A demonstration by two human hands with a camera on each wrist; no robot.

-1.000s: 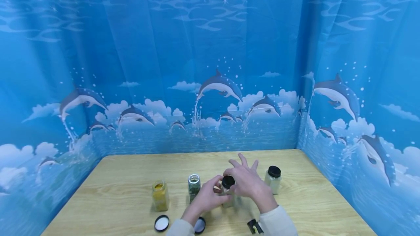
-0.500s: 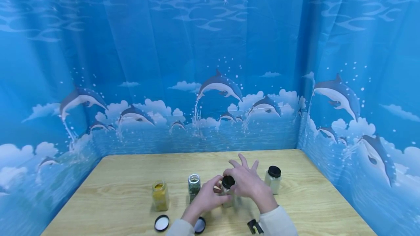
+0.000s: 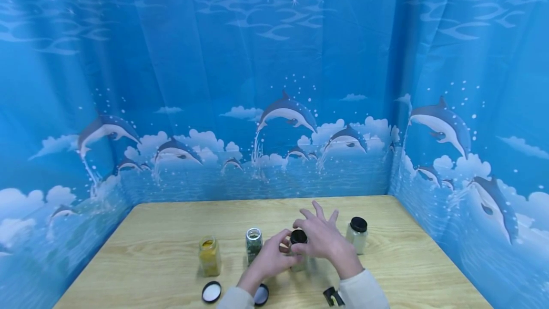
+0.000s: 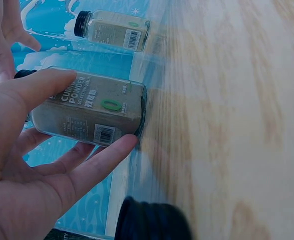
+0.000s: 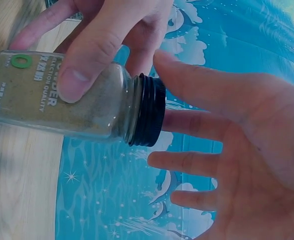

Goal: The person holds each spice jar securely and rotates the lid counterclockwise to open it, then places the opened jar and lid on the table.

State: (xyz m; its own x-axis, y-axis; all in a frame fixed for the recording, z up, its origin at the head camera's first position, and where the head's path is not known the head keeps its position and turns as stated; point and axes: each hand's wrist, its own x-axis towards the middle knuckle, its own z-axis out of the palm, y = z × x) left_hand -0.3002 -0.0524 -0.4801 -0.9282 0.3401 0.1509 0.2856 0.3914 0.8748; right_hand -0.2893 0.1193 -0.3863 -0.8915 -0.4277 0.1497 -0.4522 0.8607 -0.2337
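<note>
My left hand (image 3: 273, 257) grips a glass jar of cumin powder (image 4: 89, 112), thumb on its label and fingers around its other side. The jar stands upright on the table in the head view. Its black screw lid (image 5: 151, 111) sits on the neck. My right hand (image 3: 325, 241) is spread at the lid, thumb and index finger on either side of it. In the right wrist view its fingers (image 5: 187, 162) are fairly straight and loose; whether a fingertip touches the lid is hard to tell.
To the left stand a lidless jar of yellow powder (image 3: 209, 257) and a lidless jar of dark green herbs (image 3: 253, 244). Two lids, one with a white inside (image 3: 211, 293), lie in front. A lidded jar (image 3: 357, 236) stands right, and a small black object (image 3: 332, 296) lies near the right sleeve.
My right thumb has shifted leftward along the lid's near side, and the fingers have loosened around the lid. The left hand and the jar stay in place.
</note>
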